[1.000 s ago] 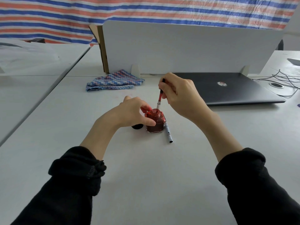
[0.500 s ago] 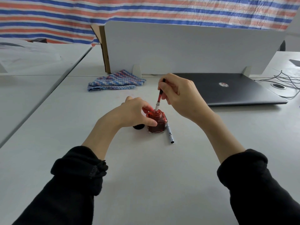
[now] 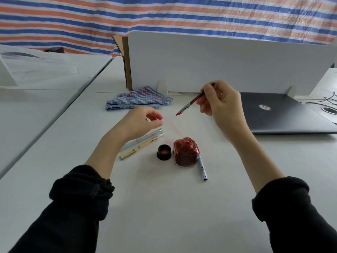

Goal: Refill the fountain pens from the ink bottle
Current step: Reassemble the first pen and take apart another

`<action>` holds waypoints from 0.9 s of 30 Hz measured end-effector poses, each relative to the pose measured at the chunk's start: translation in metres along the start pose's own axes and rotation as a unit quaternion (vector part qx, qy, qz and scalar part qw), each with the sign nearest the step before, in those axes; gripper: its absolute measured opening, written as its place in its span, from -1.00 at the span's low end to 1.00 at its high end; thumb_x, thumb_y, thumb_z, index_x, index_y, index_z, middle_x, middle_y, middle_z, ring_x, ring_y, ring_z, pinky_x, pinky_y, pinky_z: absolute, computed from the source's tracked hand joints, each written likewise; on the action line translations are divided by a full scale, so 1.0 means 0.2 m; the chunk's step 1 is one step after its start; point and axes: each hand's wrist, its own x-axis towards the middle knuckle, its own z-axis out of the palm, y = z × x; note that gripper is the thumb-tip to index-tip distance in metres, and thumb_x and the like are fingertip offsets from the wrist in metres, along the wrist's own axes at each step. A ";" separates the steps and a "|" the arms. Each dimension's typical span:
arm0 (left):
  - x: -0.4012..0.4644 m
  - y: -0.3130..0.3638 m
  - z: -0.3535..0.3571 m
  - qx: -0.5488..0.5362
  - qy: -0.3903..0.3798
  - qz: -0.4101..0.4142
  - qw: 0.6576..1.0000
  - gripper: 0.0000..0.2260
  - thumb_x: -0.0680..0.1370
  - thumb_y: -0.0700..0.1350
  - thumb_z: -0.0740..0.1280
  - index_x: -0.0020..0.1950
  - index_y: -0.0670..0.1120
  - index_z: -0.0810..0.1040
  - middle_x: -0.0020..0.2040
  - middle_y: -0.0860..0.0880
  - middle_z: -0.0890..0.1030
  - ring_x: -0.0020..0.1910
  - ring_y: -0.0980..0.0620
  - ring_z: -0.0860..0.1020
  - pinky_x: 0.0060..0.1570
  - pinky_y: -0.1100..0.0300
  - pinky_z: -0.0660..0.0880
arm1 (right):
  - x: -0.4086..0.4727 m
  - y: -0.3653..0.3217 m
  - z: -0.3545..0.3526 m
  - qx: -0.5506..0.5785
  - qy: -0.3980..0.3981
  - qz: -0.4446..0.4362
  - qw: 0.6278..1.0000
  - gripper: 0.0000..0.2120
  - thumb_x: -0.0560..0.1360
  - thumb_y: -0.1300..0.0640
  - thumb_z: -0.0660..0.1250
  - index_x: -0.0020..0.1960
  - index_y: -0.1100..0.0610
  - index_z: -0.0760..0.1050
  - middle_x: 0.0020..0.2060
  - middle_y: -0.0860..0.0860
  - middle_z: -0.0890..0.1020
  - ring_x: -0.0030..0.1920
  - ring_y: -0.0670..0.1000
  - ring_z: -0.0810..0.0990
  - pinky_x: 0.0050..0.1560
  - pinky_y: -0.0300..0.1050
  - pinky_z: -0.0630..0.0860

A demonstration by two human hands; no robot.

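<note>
The right hand (image 3: 221,103) pinches a red pen part (image 3: 191,103) with its nib pointing down and left, up in the air past the open ink bottle (image 3: 186,152). It looks just filled. The left hand (image 3: 140,123) hangs over the table with fingers loosely curled and holds nothing. Next, the pen likely needs its white barrel (image 3: 202,168), which lies touching the bottle's right side. Two more pens (image 3: 140,145), blue and yellow, lie under the left hand, waiting. The black cap (image 3: 164,152) sits just left of the bottle. A striped cloth (image 3: 138,100) and a laptop (image 3: 284,114) lie farther back. The open bottle could tip if bumped.
</note>
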 end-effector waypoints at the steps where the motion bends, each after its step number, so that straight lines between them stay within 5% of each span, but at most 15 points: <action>1: 0.04 -0.04 -0.01 0.002 0.036 -0.016 0.999 -0.80 0.52 -0.08 0.28 0.12 -0.05 0.55 0.00 0.03 0.55 -0.16 0.18 0.44 -0.12 0.28 0.33 | 0.03 0.03 0.03 0.030 0.001 0.030 0.999 -0.83 0.56 0.25 0.17 -0.19 0.16 0.45 -0.40 0.05 0.57 -0.51 -0.10 0.48 -0.47 -0.30 0.39; 7: 0.33 -0.30 -0.01 0.124 0.158 -0.031 0.979 -0.81 0.53 -0.16 0.26 0.10 -0.12 0.58 0.11 -0.13 0.58 0.12 -0.11 0.42 0.11 0.03 0.38 | 0.24 0.27 0.20 0.150 0.002 0.197 0.969 -0.88 0.54 0.27 0.21 -0.14 0.27 0.48 -0.35 0.11 0.62 -0.43 -0.04 0.58 -0.37 -0.25 0.50; 13: 0.57 -0.46 -0.01 0.257 0.124 -0.010 0.958 -0.62 0.50 0.00 0.30 0.30 -0.05 0.43 0.29 -0.11 0.48 0.23 -0.16 0.33 0.16 0.01 0.31 | 0.40 0.50 0.35 0.167 -0.017 0.265 0.950 -0.83 0.54 0.28 0.19 -0.21 0.21 0.47 -0.37 0.08 0.62 -0.47 -0.10 0.59 -0.41 -0.32 0.52; 20: 0.68 -0.44 -0.07 0.096 0.142 -0.028 0.985 -0.83 0.49 -0.11 0.32 0.00 -0.14 0.64 0.01 -0.12 0.66 -0.12 0.04 0.50 -0.08 0.21 0.36 | 0.51 0.59 0.48 0.161 -0.050 0.276 0.946 -0.85 0.54 0.31 0.18 -0.18 0.22 0.45 -0.35 0.11 0.61 -0.51 -0.13 0.58 -0.46 -0.34 0.50; 27: 0.68 -0.38 -0.10 0.077 0.089 -0.042 0.992 -0.82 0.48 -0.09 0.34 -0.01 -0.13 0.65 0.00 -0.09 0.65 -0.13 0.07 0.47 -0.09 0.23 0.31 | 0.54 0.60 0.44 0.130 -0.047 0.278 0.951 -0.84 0.49 0.34 0.16 -0.23 0.23 0.44 -0.43 0.10 0.59 -0.54 -0.11 0.53 -0.50 -0.32 0.42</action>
